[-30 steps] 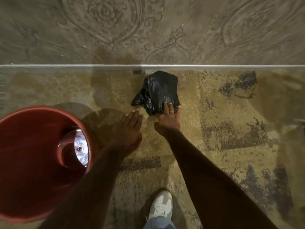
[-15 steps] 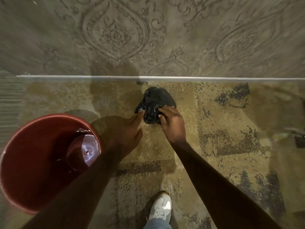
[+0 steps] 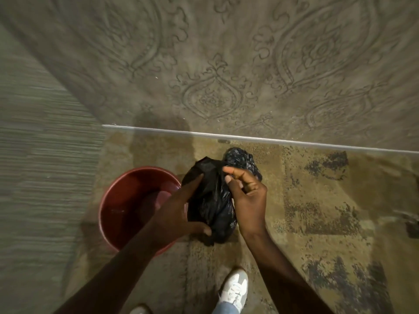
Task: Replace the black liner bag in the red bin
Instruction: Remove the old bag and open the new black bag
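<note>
A crumpled black liner bag (image 3: 212,200) hangs in the air between my two hands, just right of the red bin. My left hand (image 3: 174,214) grips its left side, thumb under the lower end. My right hand (image 3: 247,193) pinches its upper right part with curled fingers. The red bin (image 3: 127,205) stands upright on the rug at centre left; no liner is inside it, and my left forearm crosses its near rim. A second dark crumpled bundle (image 3: 242,162) lies on the rug just beyond the bag, near the wall.
A patterned wall rises behind a white baseboard strip (image 3: 260,139). Bare grey floor (image 3: 40,177) lies left of the rug. My white shoe (image 3: 234,288) stands on the rug below the bag. A dark object (image 3: 411,225) sits at the right edge.
Both hands have taken hold of the black bag and lifted it off the rug toward me. The view has pulled back and shifted, so the bin now appears nearer the centre.
</note>
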### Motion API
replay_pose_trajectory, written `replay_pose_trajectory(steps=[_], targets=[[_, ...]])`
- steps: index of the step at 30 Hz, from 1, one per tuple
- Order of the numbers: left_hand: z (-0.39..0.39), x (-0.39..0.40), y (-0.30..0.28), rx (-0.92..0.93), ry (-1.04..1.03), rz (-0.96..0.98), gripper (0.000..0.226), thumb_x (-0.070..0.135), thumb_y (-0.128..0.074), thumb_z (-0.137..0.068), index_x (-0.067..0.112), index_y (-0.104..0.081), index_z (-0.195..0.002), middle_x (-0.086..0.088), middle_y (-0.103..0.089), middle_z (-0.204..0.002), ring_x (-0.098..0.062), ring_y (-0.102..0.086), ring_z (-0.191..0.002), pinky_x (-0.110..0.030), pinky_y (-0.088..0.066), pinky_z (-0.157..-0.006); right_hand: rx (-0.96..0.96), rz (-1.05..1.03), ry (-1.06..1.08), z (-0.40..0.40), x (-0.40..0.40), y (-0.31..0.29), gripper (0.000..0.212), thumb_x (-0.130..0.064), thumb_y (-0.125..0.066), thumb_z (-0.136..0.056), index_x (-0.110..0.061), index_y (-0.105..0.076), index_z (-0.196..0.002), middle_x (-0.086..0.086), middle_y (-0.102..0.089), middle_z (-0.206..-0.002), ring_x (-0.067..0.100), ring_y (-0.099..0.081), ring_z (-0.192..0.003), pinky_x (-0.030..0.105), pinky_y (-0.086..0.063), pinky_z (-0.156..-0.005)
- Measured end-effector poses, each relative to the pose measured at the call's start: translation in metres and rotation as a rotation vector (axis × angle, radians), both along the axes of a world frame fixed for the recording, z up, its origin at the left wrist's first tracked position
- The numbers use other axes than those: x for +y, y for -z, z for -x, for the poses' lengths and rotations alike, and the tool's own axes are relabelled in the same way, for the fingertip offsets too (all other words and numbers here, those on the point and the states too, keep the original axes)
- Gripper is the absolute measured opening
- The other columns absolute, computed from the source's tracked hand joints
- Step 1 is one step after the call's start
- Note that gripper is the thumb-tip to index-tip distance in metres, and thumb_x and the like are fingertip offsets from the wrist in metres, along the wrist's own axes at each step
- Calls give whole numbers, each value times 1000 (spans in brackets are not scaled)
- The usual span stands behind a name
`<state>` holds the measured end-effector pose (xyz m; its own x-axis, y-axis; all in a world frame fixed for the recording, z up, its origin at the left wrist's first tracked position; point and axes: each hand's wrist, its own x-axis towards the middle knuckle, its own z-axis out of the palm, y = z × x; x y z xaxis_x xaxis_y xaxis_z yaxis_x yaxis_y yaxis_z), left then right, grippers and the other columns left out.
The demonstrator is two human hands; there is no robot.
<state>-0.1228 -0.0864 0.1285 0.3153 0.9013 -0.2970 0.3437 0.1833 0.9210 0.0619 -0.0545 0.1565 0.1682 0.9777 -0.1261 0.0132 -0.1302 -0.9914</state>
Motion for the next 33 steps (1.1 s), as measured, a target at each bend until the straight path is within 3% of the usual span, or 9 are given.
replay_pose_trajectory(steps=[3,6,11,16,19,22,26,30,33], targets=[[9,-11,-24,69,-118,-93,77,35,-82,-79,32,-48,-147,12,-62,-137,-1,-57,-127,-34,-49,-106,14,16,-30,23,-6,-21,27,-4,-68,-91,-24,-79,-105,29,-68,-100,23,-65,-89,46,-55,-83],[38,-20,-41,77,-287,-186,25,19,-60,-94,26,-73,-114,5,-78,-98,-11,-73,-91,-43,-60,-82,-9,13,-83,44,-15,-37,24,-3,-68,-91,-15,-79,-108,10,-75,-100,18,-72,-94,44,-58,-85],[113,-21,-59,-67,-515,-117,15,10,-73,-87,18,-78,-75,10,-77,-71,2,-67,-62,-13,-52,-61,-28,-15,-137,61,-25,-44,29,-1,-64,-93,-22,-79,-105,7,-75,-104,16,-72,-100,24,-57,-89],[166,-25,-79,-297,-583,-8,13,5,-77,-77,7,-67,-68,5,-70,-58,-3,-63,-53,-15,-51,-53,-48,4,-198,72,-30,-37,39,2,-63,-92,-33,-81,-98,2,-74,-97,13,-71,-92,22,-58,-83],[193,-35,-91,-397,-661,56,11,15,-72,-80,10,-68,-72,1,-71,-61,-8,-65,-54,-19,-54,-53,-68,54,-132,78,-27,-33,29,-1,-63,-92,-25,-80,-96,2,-76,-92,9,-71,-82,21,-58,-73],[220,-46,-91,-270,-877,29,15,16,-66,-92,7,-70,-81,-13,-72,-75,-22,-67,-67,-30,-56,-67,-56,163,-3,80,-24,-27,27,0,-59,-95,-22,-76,-93,-8,-76,-78,10,-64,-68,22,-53,-57],[250,-61,-77,-157,-1174,5,21,24,-64,-96,9,-70,-83,-21,-69,-86,-29,-65,-79,-44,-54,-77,93,266,176,74,-23,-24,27,2,-52,-98,-18,-70,-92,5,-67,-73,21,-56,-61,23,-53,-47],[262,-76,-57,-116,-1055,30,20,13,-59,-98,11,-70,-81,-5,-72,-73,-16,-67,-69,-39,-54,-74,164,165,214,74,-26,-39,29,1,-49,-100,-21,-68,-97,6,-67,-82,13,-62,-61,26,-60,-55],[272,-99,-27,202,-888,154,15,14,-72,-89,0,-70,-86,-21,-74,-86,-26,-66,-80,-43,-50,-78,205,39,182,74,-25,-59,34,1,-50,-99,-24,-71,-94,-4,-74,-91,9,-70,-75,24,-61,-64]])
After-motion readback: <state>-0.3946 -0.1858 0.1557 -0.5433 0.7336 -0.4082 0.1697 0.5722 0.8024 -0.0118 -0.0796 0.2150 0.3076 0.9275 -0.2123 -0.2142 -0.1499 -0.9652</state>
